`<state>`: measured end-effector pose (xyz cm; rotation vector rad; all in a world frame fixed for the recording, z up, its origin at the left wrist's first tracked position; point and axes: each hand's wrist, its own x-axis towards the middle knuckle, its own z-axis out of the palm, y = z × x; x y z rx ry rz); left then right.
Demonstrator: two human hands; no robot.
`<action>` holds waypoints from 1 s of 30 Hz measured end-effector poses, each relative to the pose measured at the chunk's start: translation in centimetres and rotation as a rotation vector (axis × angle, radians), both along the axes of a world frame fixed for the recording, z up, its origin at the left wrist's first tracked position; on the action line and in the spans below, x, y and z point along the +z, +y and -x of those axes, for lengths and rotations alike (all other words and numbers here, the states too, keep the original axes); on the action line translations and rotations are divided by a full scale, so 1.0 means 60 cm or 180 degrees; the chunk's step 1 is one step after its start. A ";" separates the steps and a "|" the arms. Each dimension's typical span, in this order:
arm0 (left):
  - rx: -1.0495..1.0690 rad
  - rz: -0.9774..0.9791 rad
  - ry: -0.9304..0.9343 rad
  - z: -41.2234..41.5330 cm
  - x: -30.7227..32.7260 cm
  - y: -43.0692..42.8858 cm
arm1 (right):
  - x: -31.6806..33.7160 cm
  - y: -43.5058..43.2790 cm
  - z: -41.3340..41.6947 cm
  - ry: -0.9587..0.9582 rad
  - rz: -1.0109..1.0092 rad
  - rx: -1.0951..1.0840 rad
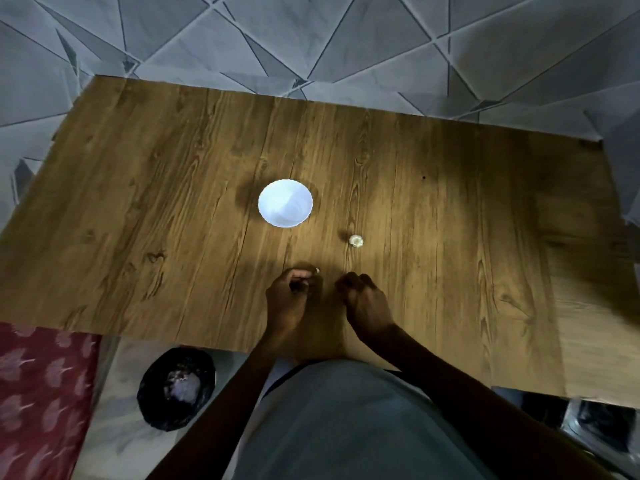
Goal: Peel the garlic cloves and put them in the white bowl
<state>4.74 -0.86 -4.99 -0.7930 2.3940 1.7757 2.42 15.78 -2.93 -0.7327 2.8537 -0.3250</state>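
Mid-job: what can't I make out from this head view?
Head view only:
- clove at left hand: too small and dark to tell if peeled.
- right hand: curled fingers and shadow hide whether it holds anything.
- bowl: glare washes out its inside, contents unclear.

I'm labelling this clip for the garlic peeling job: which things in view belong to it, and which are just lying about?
Job in hand:
white bowl
garlic bulb
clove, pinched by the left hand
right hand, fingers curled

Lying about:
black container on the floor
red patterned cloth
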 end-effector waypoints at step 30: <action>0.2024 -0.4566 -0.0179 0.057 0.084 0.031 | 0.075 0.022 0.072 -0.0394 0.1332 -0.1254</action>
